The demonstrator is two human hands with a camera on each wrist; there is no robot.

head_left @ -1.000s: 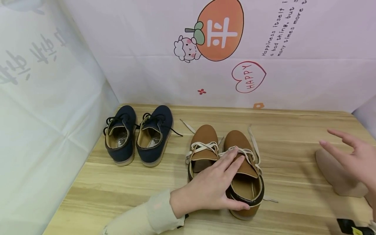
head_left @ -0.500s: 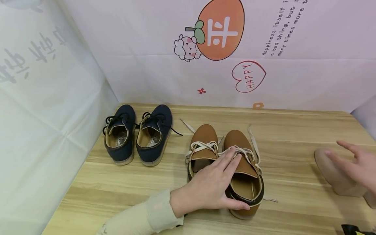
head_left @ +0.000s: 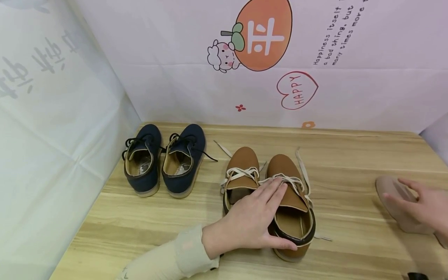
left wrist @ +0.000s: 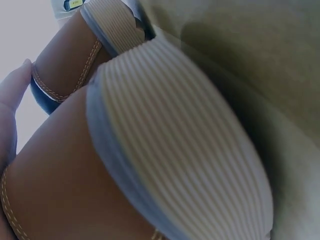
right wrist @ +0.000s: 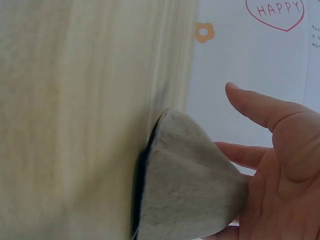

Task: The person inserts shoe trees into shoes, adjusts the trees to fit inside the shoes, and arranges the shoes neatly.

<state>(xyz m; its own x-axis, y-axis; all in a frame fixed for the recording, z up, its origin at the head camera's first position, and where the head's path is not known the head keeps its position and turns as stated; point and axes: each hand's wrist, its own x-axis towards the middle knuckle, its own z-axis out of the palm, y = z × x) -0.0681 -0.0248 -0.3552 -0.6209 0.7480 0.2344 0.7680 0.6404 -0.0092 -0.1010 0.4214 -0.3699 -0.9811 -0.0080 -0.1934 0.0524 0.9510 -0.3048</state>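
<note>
My left hand lies across a pair of brown lace-up shoes. Its straight fingers reach the white laces of the right brown shoe, and the thumb is at that shoe's heel. It partly covers the left brown shoe. From the left wrist, a brown upper and ribbed pale sole show close up. To the right, my right hand is over a beige suede-like shoe. In the right wrist view its thumb stands up, away from the shoe's greyish toe, with fingers behind.
Two navy shoes with black laces stand side by side at the back left. The wooden tabletop meets a white printed backdrop behind and a white side sheet on the left.
My right hand has moved down onto the beige shoe at the right, overlapping it more. The left hand and the brown shoes have stayed in place.
</note>
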